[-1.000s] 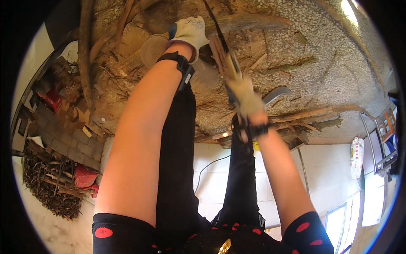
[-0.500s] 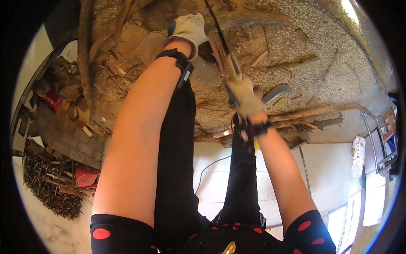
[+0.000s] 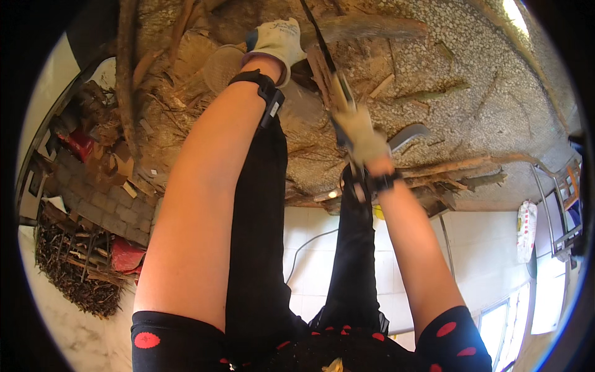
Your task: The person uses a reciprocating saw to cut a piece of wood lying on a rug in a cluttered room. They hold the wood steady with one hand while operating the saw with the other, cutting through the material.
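In a pale work glove, my left hand (image 3: 276, 42) is closed at the left end of a thick brown branch (image 3: 378, 28), pressing it down; its fingertips are mostly hidden. My right hand (image 3: 359, 133), also gloved and a little blurred, grips a hand saw (image 3: 323, 53). Its long, narrow dark blade runs away from me and crosses the branch just right of my left hand. Beside my right hand lies a curved grey blade (image 3: 409, 135). A piece of split wood (image 3: 318, 68) sits close along the saw's left side.
A cut round of wood (image 3: 223, 68) lies left of my left wrist. Long branches (image 3: 126, 74) stand at the far left, and more sticks (image 3: 465, 166) lie on the right. Dry twigs fill a heap (image 3: 77, 273) at lower left. A metal frame (image 3: 561, 211) is at the right.
My right hand and the saw have shifted slightly away from me. My left hand stays in place on the branch.
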The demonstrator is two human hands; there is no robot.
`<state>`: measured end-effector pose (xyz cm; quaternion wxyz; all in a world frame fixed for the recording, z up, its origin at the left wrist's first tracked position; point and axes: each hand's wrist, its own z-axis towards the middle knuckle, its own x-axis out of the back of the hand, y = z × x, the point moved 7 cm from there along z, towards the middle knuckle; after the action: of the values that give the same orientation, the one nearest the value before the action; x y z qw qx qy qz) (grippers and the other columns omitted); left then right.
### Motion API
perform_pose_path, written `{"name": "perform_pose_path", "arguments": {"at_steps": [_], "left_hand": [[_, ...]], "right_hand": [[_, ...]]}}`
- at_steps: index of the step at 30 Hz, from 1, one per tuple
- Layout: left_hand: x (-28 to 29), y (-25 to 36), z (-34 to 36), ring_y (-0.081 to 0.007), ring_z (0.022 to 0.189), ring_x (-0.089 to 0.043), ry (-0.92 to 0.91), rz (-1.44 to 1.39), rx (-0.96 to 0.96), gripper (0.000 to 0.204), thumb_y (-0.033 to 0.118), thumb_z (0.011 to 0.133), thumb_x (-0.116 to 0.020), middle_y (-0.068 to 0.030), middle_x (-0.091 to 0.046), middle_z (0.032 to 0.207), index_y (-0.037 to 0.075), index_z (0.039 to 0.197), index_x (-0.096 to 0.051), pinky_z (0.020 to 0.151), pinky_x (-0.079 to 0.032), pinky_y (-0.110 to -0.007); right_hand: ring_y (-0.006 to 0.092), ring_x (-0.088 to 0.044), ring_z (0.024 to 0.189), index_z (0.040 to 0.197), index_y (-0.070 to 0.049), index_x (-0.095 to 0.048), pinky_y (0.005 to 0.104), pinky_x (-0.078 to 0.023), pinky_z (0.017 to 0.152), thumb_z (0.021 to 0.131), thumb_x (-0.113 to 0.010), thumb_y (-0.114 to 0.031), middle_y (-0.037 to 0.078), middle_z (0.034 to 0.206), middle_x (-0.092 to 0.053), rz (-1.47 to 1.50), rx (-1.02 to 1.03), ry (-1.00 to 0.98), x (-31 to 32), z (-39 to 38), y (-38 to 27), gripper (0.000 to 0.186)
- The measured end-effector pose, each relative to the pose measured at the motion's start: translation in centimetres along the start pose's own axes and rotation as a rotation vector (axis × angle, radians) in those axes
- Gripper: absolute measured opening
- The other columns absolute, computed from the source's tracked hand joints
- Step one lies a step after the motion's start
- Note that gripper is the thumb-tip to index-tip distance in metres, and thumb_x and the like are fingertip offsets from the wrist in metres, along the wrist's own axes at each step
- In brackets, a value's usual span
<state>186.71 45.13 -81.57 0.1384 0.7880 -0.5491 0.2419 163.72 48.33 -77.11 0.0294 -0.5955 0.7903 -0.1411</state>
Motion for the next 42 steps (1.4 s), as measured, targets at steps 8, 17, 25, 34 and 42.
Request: {"name": "perform_pose_path", "arguments": {"at_steps": [8, 17, 25, 34, 42], "left_hand": [[0.8, 0.0, -0.3, -0.0302, 0.101, -0.062, -0.096, -0.042, -0.001, 0.072, 0.047, 0.079, -0.066, -0.0184, -0.061, 0.116, 0.001, 0.13, -0.046, 0.083, -0.053, -0.038], [-0.1, -0.1, -0.1, -0.0312, 0.106, -0.06, -0.082, 0.0, 0.033, 0.076, 0.05, 0.078, -0.067, -0.0183, -0.059, 0.121, 0.001, 0.132, -0.043, 0.09, -0.049, -0.037], [0.8, 0.2, -0.3, -0.0313, 0.089, -0.066, 0.07, 0.019, -0.041, 0.065, 0.047, 0.08, -0.064, -0.0163, -0.065, 0.107, 0.003, 0.125, -0.049, 0.073, -0.055, -0.044], [0.3, -0.1, 0.0, -0.0315, 0.094, -0.064, -0.045, -0.069, -0.017, 0.067, 0.044, 0.078, -0.068, -0.0189, -0.063, 0.111, 0.001, 0.126, -0.049, 0.079, -0.054, -0.041], [-0.3, -0.3, 0.5, -0.0307, 0.085, -0.067, 0.007, -0.085, -0.006, 0.06, 0.043, 0.079, -0.067, -0.0182, -0.066, 0.101, 0.002, 0.119, -0.054, 0.07, -0.056, -0.043]], "right_hand": [[0.0296, -0.064, 0.074, 0.096, -0.001, -0.063, 0.0394, -0.05, 0.065, 0.072, -0.072, -0.029, 0.017, 0.081, -0.066, 0.004, 0.006, 0.067, -1.1, -4.4, 3.9, 0.038], [0.0247, -0.063, 0.058, 0.091, 0.005, -0.064, 0.0387, -0.048, 0.051, 0.074, -0.071, -0.025, 0.014, 0.068, -0.063, 0.413, -0.238, 0.009, -1.2, 5.6, -1.8, 0.035], [0.0304, -0.065, 0.082, 0.094, -0.007, -0.066, 0.0398, -0.051, 0.077, 0.079, -0.066, -0.034, 0.015, 0.085, -0.066, 0.114, 0.013, 0.104, 1.3, -8.8, 3.7, 0.031], [0.0256, -0.063, 0.06, 0.089, 0.006, -0.062, 0.0379, -0.049, 0.054, 0.073, -0.071, -0.03, 0.016, 0.066, -0.062, 0.386, -0.14, -0.008, -0.6, 3.7, -1.1, 0.041], [0.0356, -0.064, 0.084, 0.103, 0.0, -0.063, 0.0387, -0.052, 0.073, 0.071, -0.073, -0.035, 0.022, 0.089, -0.066, 0.042, -0.014, 0.029, 0.6, -8.6, 4.4, 0.048]]}}
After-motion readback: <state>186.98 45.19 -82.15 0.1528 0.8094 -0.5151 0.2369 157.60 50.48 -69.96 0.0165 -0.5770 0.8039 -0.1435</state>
